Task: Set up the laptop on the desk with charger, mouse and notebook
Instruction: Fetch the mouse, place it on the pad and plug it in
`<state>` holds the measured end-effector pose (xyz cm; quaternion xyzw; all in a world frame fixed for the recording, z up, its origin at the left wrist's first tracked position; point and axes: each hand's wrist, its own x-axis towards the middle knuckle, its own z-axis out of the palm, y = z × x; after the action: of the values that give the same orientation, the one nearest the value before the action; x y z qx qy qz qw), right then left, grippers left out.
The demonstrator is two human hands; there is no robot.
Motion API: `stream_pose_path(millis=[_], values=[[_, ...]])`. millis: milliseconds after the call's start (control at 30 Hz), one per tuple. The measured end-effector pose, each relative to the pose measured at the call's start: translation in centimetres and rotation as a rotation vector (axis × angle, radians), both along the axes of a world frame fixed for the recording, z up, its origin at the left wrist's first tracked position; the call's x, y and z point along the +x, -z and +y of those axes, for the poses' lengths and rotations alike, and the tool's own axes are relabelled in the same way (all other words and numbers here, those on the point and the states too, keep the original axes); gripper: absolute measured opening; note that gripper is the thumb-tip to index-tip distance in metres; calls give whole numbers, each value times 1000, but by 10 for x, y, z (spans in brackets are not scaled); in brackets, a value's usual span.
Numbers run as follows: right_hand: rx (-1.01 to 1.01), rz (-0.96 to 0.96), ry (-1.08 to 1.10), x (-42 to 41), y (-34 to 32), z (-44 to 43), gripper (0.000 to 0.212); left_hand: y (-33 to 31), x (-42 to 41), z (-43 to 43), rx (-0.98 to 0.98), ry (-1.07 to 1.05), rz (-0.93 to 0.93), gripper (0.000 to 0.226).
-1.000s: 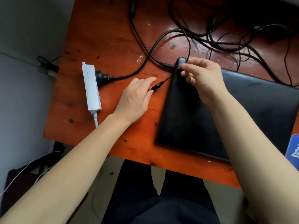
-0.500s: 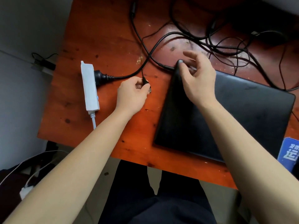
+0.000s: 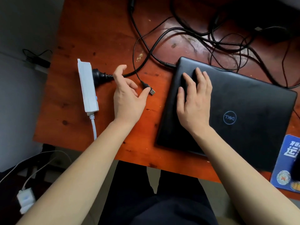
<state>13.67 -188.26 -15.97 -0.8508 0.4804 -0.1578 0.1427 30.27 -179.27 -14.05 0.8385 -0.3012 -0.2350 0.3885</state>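
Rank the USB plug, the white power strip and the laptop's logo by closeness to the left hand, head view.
1. USB plug: at the left hand's thumb tip.
2. White power strip: to its left.
3. Laptop's logo: far right, beyond the right hand.

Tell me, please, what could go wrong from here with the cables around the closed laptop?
The loose black USB plug lies at the left hand's fingertips, not gripped; it could slip away. The tangled black cables behind the closed black laptop might snag and tug its plugged-in black charger connector.
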Motion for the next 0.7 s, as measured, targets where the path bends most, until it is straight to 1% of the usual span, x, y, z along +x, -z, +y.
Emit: stream_pose_path(millis=[67,100,133,167,200,233,300,433,533,600,700], values=[[-8,0,7,1,0,1,40,5,5,3,-7,99,-180,74],[-9,2,11,1,0,1,40,9,9,4,-9,189,-305,66],[-9,6,12,2,0,1,40,14,13,5,-31,293,-421,52],[-13,9,13,2,0,1,40,18,18,6,-68,390,-507,37],[-22,11,14,2,0,1,40,23,23,7,-100,464,-548,26],[-26,12,16,2,0,1,40,27,28,8,-124,514,-556,22],[-23,13,16,2,-1,1,40,31,33,9,-141,565,-539,22],[-17,22,22,3,-1,3,41,28,30,4,-151,591,-472,21],[-22,20,20,3,0,3,40,30,21,1,-121,551,-388,26],[-20,12,22,2,1,2,40,33,16,0,-109,503,-334,24],[-28,4,39,3,1,3,41,35,7,-2,-117,519,-379,22]])
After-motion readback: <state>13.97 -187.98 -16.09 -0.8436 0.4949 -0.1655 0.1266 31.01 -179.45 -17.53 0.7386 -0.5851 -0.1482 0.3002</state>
